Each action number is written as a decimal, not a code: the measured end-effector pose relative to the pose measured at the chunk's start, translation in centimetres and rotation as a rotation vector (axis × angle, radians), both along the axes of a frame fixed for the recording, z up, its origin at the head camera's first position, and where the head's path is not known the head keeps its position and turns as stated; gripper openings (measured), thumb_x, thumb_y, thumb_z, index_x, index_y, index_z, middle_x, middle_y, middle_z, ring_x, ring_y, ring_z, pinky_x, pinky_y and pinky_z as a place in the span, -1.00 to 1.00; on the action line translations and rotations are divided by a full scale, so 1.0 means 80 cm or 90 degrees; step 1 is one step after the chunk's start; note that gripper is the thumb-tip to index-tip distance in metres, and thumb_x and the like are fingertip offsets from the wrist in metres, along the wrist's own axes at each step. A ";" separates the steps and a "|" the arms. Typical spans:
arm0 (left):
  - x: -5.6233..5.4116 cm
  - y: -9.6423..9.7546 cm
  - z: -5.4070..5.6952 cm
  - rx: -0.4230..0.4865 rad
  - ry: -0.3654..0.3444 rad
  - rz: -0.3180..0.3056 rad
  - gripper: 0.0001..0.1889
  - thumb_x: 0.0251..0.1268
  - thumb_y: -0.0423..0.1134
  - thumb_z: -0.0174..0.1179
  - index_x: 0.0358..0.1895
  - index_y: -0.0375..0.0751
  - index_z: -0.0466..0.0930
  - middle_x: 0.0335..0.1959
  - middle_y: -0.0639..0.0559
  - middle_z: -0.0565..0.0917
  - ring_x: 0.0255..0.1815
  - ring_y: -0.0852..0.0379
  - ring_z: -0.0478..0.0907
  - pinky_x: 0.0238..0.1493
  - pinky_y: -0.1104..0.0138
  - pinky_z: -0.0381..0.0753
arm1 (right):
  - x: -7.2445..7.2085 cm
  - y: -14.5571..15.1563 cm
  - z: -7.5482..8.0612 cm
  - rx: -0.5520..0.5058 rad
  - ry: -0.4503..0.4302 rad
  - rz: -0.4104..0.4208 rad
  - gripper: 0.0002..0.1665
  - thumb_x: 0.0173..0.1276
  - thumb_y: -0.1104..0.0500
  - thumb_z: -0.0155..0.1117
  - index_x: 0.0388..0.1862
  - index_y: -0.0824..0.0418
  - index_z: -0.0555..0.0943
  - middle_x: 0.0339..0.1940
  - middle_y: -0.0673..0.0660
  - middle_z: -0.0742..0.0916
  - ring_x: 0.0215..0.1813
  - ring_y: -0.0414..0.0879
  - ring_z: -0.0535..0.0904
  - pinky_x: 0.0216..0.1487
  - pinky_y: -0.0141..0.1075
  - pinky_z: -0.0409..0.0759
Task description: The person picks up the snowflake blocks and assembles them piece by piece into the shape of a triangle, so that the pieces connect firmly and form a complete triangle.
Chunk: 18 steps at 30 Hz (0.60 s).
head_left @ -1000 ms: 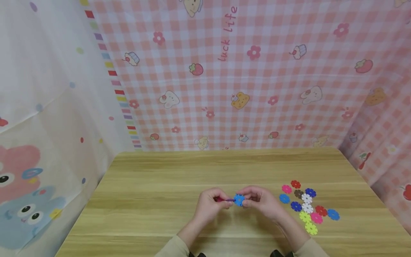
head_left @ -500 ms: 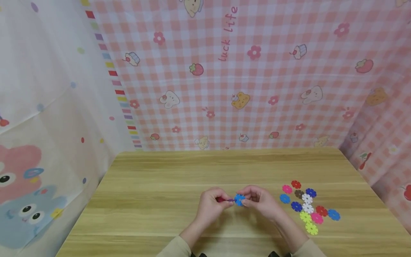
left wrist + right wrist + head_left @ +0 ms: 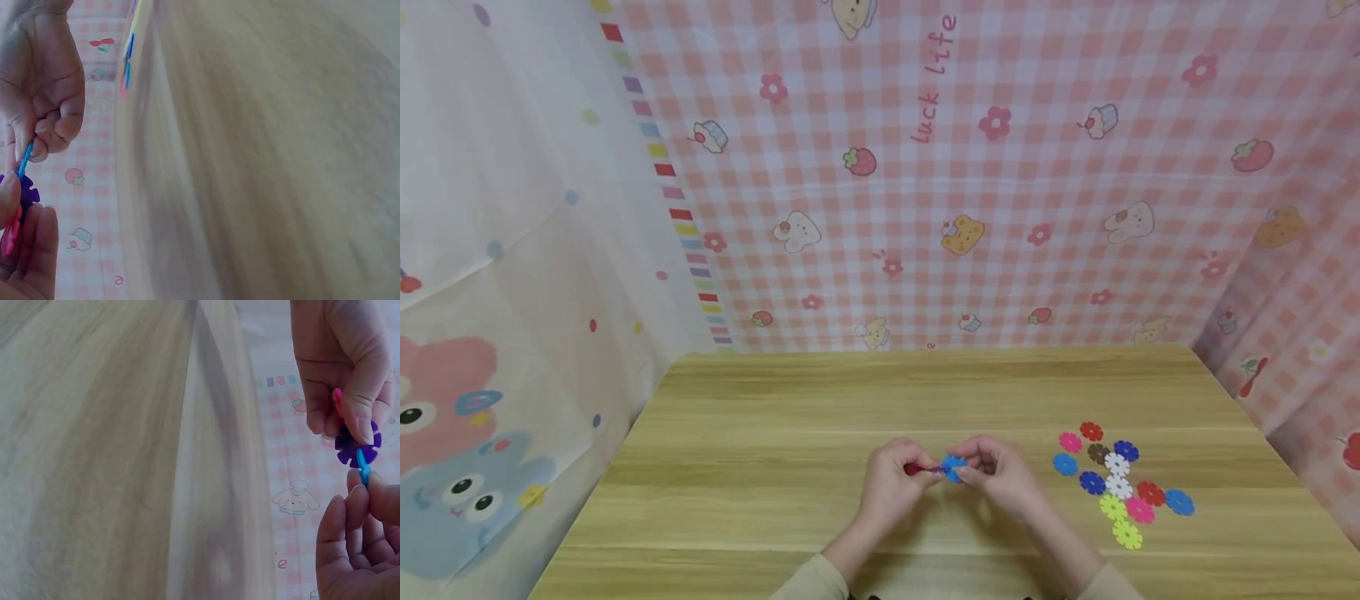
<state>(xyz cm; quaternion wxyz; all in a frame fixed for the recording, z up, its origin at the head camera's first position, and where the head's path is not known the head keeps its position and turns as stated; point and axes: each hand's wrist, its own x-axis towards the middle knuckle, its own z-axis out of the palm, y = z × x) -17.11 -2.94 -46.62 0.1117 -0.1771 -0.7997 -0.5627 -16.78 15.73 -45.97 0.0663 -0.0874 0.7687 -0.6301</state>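
Above the table, my left hand (image 3: 891, 483) pinches a purple notched snowflake disc (image 3: 372, 454) between thumb and fingers. A pink disc (image 3: 9, 239) sticks out from the same grip, apparently joined to the purple one. My right hand (image 3: 1009, 482) pinches a light blue notched disc (image 3: 953, 468) by its edge. In the right wrist view the blue disc stands edge-on against the purple disc's rim, crosswise to it. Whether their notches are fully pushed together, I cannot tell. Fingers cover much of the purple and pink discs.
To the right of my right hand, several loose notched discs lie flat on the wooden table (image 3: 760, 467), among them a brown disc (image 3: 1098, 453), a yellow disc (image 3: 1127, 534) and a red disc (image 3: 1092, 431). A pink checked cloth (image 3: 925, 192) hangs behind the table.
My right hand has shifted slightly left with the blue disc, bringing it closer to the left fingers. The blue disc has turned a little. The left hand stays nearly in place.
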 end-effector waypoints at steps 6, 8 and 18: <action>-0.005 -0.005 -0.003 -0.016 -0.016 -0.018 -0.85 -0.06 -0.45 0.52 -0.53 -0.20 0.72 -0.56 0.16 0.57 -0.49 0.33 0.36 -0.48 0.47 0.38 | -0.004 0.005 -0.008 -0.022 -0.013 0.019 -0.69 0.35 0.38 0.28 0.03 0.51 0.57 -0.23 0.20 0.71 -0.23 -0.11 0.59 -0.17 -0.37 0.63; -0.007 -0.006 -0.004 -0.018 -0.032 -0.029 -0.87 -0.03 -0.42 0.51 -0.49 -0.20 0.72 -0.55 0.17 0.54 -0.49 0.32 0.35 -0.48 0.47 0.37 | -0.006 0.008 -0.009 -0.032 -0.016 0.028 -0.66 0.37 0.35 0.27 0.07 0.52 0.56 -0.16 0.22 0.71 -0.18 -0.12 0.59 -0.10 -0.35 0.63; -0.010 -0.006 -0.004 -0.097 -0.019 -0.042 -0.63 -0.06 -0.23 0.58 -0.13 -0.14 0.71 -0.27 0.14 0.67 -0.20 0.20 0.56 -0.09 0.34 0.58 | -0.007 0.007 -0.008 -0.052 -0.044 -0.004 -0.50 0.39 0.28 0.29 0.21 0.51 0.46 -0.24 0.15 0.72 -0.18 -0.11 0.62 -0.05 -0.32 0.61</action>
